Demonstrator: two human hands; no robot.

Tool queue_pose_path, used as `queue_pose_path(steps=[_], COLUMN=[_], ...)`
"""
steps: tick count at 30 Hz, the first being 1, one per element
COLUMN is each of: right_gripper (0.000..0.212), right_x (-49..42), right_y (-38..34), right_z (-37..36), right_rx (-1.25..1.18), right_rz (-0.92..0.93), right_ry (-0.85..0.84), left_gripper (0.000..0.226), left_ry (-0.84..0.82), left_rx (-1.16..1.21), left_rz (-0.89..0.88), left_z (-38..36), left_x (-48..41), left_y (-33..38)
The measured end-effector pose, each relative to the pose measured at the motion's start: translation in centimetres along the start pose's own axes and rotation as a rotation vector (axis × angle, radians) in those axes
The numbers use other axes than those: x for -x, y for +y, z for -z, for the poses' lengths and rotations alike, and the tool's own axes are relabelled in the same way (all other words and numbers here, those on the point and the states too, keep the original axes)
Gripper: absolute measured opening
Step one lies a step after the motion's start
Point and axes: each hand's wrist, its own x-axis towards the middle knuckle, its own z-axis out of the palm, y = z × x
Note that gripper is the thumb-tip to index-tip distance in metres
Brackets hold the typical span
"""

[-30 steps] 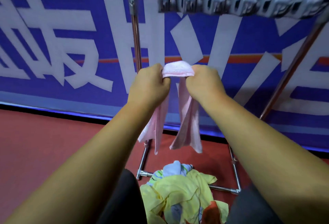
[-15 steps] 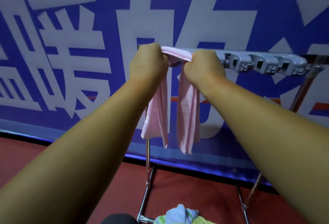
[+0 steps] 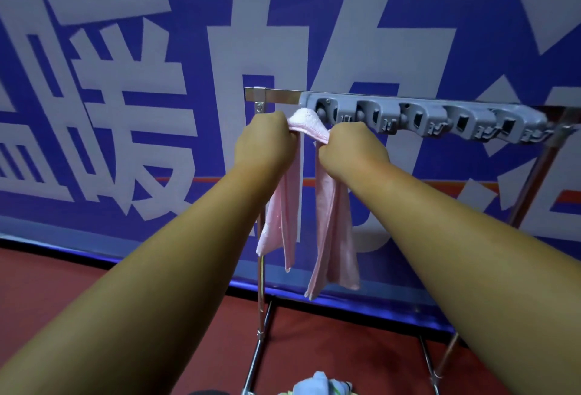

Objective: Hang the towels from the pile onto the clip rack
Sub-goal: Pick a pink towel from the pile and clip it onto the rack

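Note:
A pink towel (image 3: pixel 330 218) hangs folded between both hands, its bunched top just below the leftmost clip of the grey clip rack (image 3: pixel 440 119). My left hand (image 3: pixel 265 143) grips the towel's left side and my right hand (image 3: pixel 353 146) grips its right side. Two tails of the towel drop down between my forearms. The rack's row of grey clips runs to the right on a metal bar (image 3: pixel 273 94), and all the clips I see hold nothing. The top of the towel pile (image 3: pixel 320 385) peeks in at the bottom edge, light blue on top.
The rack stands on chrome legs (image 3: pixel 261 309) on a red floor (image 3: pixel 78 294), right in front of a blue banner wall (image 3: pixel 125 96) with large white characters. A slanted copper-coloured right post (image 3: pixel 531 184) supports the bar's far end.
Both hands rose with the pink towel from waist height to the rack's left end. Since half a second ago they have dropped slightly, so the clips show above the towel.

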Motion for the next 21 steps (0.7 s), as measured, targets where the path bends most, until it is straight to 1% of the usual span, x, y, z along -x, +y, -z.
queue_pose_path(steps=[4,7,11,14,18,21], right_gripper=[0.011,0.017,0.022,0.024,0.029,0.026], right_x=[0.6,1.2,1.8,2.6,3.9,4.6], right_y=[-0.2,-0.2,0.1,0.4,1.1,2.0], right_z=[-0.5,-1.2,-2.8,-4.7,-7.7,-9.8], right_rx=[-0.036,-0.084,-0.112,-0.182,-0.175,-0.147], right_rz=[-0.013,-0.03,-0.094,-0.13,-0.171,-0.225], right_ry=[-0.019,-0.019,-0.046,-0.124,-0.278,-0.337], left_gripper=[0.025,0.022,0.024,0.021,0.019,0.021], left_ry=[-0.026,-0.077,-0.174,-0.246,-0.273,-0.26], left_rx=[0.133,0.213,0.215,0.245,0.254,0.288], left_rz=[0.041,0.1,0.152,0.18,0.21,0.241], left_z=[-0.5,-1.1,-2.6,-3.9,-5.8,-6.8], left_x=[0.8,1.9,3.3,4.3,5.7,6.4], left_y=[-0.2,-0.4,-1.1,-1.6,-2.5,-3.4])
